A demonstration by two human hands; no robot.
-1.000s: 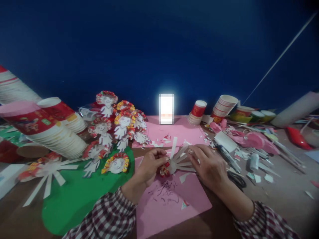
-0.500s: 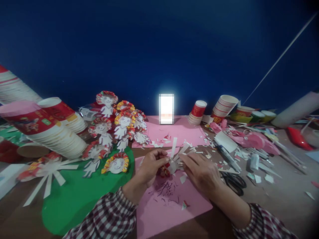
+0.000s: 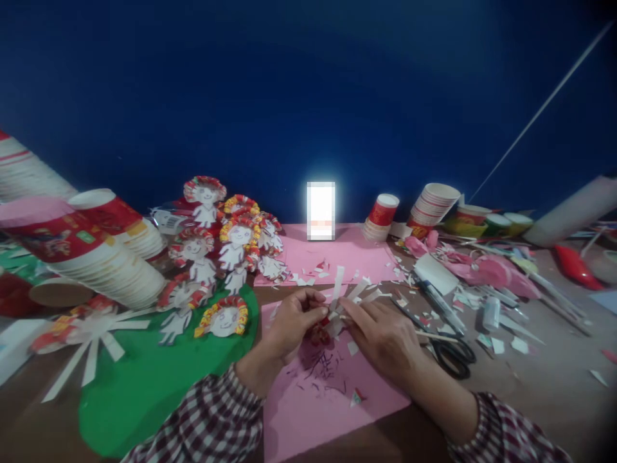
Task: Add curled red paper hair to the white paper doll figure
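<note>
A paper cup cut into strips [image 3: 338, 283] is between my hands, with white strips fanning up and right and a red curled part below. My left hand [image 3: 295, 321] is closed, thumb and forefinger pinching the cut cup on its left side. From the right, my right hand [image 3: 385, 337] has its fingertips pressed together on the strips; its grip is partly hidden. Under both hands lies a pink paper sheet [image 3: 332, 424] with dark pen marks. Black-handled scissors [image 3: 453, 360] rest just right of my right hand.
On the left, finished paper figures [image 3: 236, 241] stand by a green sheet [image 3: 144, 392] and stacked paper cups [image 3: 120, 276]. More cup stacks [image 3: 434, 202] stand at the back right. A bright blurred-out screen [image 3: 321, 211] is at the back. Paper scraps and a marker [image 3: 441, 305] lie to the right.
My right hand has shifted slightly left, its fingers closing in nearer to my left hand on the cut cup. More of the scissors shows. My left hand stays nearly in place.
</note>
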